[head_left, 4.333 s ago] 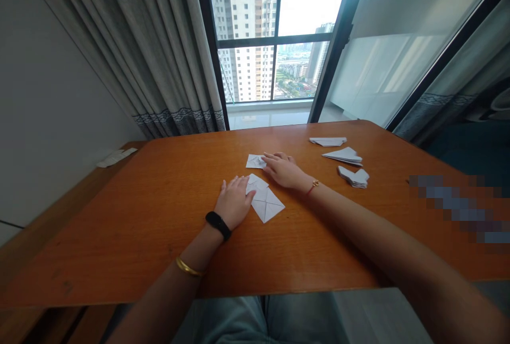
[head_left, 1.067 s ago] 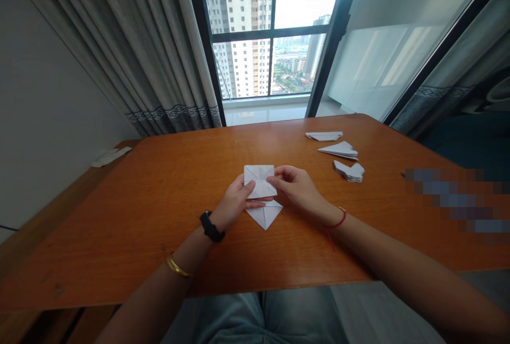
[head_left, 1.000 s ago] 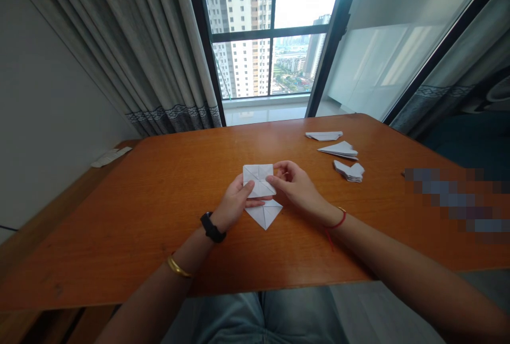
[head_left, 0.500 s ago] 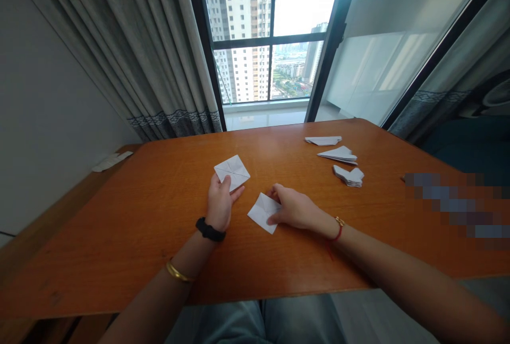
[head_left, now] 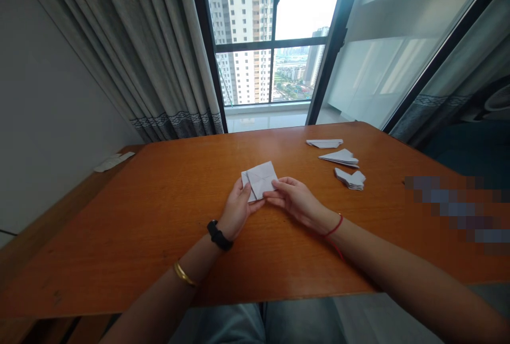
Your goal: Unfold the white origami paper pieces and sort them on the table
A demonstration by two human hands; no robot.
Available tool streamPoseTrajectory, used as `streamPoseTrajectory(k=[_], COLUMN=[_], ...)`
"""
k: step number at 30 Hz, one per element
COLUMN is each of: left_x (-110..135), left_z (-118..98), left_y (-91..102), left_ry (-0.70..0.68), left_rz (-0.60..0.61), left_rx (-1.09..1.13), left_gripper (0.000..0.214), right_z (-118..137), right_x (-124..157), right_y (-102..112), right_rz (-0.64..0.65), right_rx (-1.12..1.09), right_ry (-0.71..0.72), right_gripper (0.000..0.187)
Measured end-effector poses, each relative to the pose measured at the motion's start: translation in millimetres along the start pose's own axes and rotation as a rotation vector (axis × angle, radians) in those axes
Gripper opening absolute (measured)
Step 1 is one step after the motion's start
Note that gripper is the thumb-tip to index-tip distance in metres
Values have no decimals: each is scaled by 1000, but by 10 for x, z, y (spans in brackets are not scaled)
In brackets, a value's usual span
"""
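Two creased white paper squares (head_left: 260, 180) are held together, one overlapping the other, just above the middle of the orange wooden table (head_left: 159, 216). My left hand (head_left: 238, 208), with a black wristband, pinches their lower left edge. My right hand (head_left: 295, 200), with a red string bracelet, grips their right edge with thumb and fingers closed.
Three folded white paper pieces lie at the back right: a flat one (head_left: 324, 143), a pointed one (head_left: 341, 158) and a bunched one (head_left: 350, 179). A paper strip (head_left: 113, 161) rests on the left ledge. Curtains and a large window stand behind. A blurred patch covers the right table edge.
Half a second ago each hand had its own paper square, left one raised, right one on the table. Now both squares are brought together at the centre, held by both hands.
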State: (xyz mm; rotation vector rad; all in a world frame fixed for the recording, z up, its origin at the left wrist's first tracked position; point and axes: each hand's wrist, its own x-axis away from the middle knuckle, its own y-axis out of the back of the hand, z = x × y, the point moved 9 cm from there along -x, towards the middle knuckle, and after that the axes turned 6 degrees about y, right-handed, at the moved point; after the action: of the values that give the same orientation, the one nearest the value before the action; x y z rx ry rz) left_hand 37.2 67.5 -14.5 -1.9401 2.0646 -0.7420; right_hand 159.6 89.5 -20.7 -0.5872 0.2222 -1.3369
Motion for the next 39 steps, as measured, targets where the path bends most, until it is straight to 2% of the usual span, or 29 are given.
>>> streamPoseTrajectory(k=[4,7,11,13,15,19,23,26,29,33,35,37,39], left_x=[15,3,-1,7,24,53,-29,-59,-49,-27,-12,4,10], left_z=[1,5,5,0,-47,-218,-147,-126,-118,-33,-30,-59,-79], left_y=[-53,-43,-30,-48,-65,2,41,55,45,6,25,58,84], left_ry=[-39,-76,-100,-108,-163,-340,-232,-200,-220,-202,-215,-245,-266], left_rz=[51,63,75,97,103,-1,6,9,7,25,-6,-54,-87], left_rx=[26,-36,-134,-192,-290,-452,-539,-442,-393,-583,-644,-671,-696], left_gripper=[36,40,40,39,37,34,27,30,40,43,48,50,47], right_z=[-94,-81,140,246,285,325,242,223,244,225,231,244,218], right_x=[-16,-21,-7,18,37,33,-65,-137,-120,-2,48,72,61], right_y=[38,32,25,-70,-153,-147,-57,37,1,-176,-233,-259,-257], right_rz=[-46,-9,-24,49,137,143,140,108,130,184,178,178,213], right_rx=[34,208,608,728,802,940,1039,874,791,1158,1336,1403,1378], right_ry=[14,84,338,464,516,557,498,458,496,572,609,625,580], right_gripper=[21,27,32,30,22,14,16,20,19,10,6,7,9])
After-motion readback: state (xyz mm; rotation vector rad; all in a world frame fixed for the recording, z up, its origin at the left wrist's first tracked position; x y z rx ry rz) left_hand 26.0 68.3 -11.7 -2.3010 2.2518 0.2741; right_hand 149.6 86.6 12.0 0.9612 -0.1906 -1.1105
